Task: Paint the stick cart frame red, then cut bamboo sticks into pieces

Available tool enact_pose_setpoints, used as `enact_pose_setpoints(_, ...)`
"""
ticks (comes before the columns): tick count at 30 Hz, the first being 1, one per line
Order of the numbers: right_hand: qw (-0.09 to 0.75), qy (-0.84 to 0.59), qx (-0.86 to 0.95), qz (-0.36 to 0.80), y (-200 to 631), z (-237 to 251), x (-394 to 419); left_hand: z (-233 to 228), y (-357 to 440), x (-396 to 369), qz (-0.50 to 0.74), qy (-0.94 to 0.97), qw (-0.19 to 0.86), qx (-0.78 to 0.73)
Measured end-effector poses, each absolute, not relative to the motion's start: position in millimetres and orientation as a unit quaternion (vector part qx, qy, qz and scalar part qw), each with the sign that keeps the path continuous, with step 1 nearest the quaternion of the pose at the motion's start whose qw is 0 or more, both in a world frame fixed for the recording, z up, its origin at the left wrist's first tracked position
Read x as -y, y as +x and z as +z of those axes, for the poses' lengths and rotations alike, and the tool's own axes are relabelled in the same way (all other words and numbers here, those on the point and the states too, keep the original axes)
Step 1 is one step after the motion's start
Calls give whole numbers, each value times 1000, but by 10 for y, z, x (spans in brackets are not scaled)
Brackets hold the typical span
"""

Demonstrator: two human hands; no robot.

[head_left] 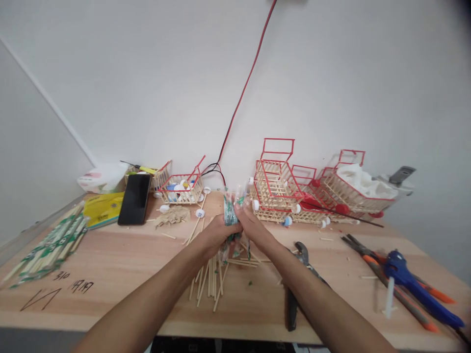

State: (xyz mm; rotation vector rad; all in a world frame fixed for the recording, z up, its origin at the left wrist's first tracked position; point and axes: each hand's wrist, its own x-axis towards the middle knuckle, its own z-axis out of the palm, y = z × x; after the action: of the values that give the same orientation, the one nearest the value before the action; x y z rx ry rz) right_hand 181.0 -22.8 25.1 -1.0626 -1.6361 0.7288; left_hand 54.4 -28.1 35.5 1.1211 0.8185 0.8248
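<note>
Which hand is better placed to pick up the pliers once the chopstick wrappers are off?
Right, probably. Both hands now hold the wrapper bundle together: left hand, right hand. The pliers lie on the table just beside the right forearm, while the left hand would have to cross over.

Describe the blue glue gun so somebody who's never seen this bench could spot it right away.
Start at the wooden table and go to its near right corner, away from the red-framed stick carts by the wall. The blue glue gun lies there flat across the orange-handled pliers. It is the only blue tool on that side, with a white glue stick standing just in front.
</note>
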Motion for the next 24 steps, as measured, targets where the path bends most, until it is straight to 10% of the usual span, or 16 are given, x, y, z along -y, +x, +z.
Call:
enact_pose_setpoints(11, 397, -430, 616, 527, 2039, 221, 395, 318, 453, 120, 481, 434, 693, -315)
enact_pose_setpoints(24, 497, -486, 621, 362, 2151, 289, 390, 329, 415, 78, 396, 398, 781, -273)
